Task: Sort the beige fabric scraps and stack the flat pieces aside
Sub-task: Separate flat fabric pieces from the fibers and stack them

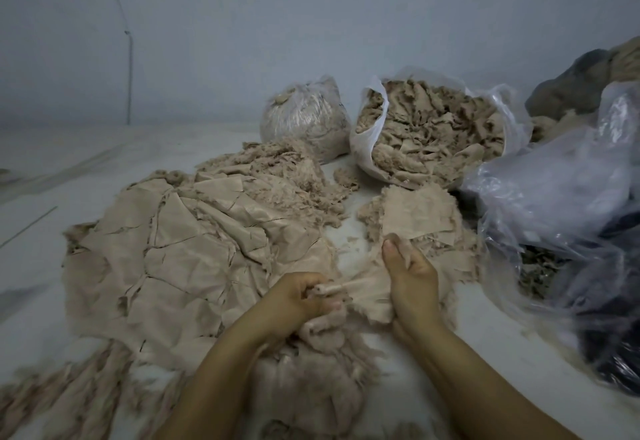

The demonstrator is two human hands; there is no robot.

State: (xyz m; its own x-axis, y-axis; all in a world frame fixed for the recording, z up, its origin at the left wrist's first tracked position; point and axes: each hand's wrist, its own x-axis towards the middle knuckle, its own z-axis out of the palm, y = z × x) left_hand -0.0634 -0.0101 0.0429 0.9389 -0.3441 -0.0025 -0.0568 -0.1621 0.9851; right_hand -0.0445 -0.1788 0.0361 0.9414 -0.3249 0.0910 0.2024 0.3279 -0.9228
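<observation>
Over on the left of the pale floor [45, 238], a broad spread of flat beige pieces [180, 249] lies overlapped like tiles, so plenty of sorting looks done. Behind it sits a shaggy heap of frayed scraps [287, 173]. Coming to centre: the left hand [304, 296] is curled tight round a twisted end of one scrap [367, 292], and the right hand [408, 277] pinches that same piece, thumb pointing up, the cloth pulled between them. Loose tufts [322, 380] crowd round the wrists. Just beyond, a small stack of flat pieces [419, 214]. Farther right, an open bag of scraps [429, 131] sits brimming, so much remains, I'd say.
</observation>
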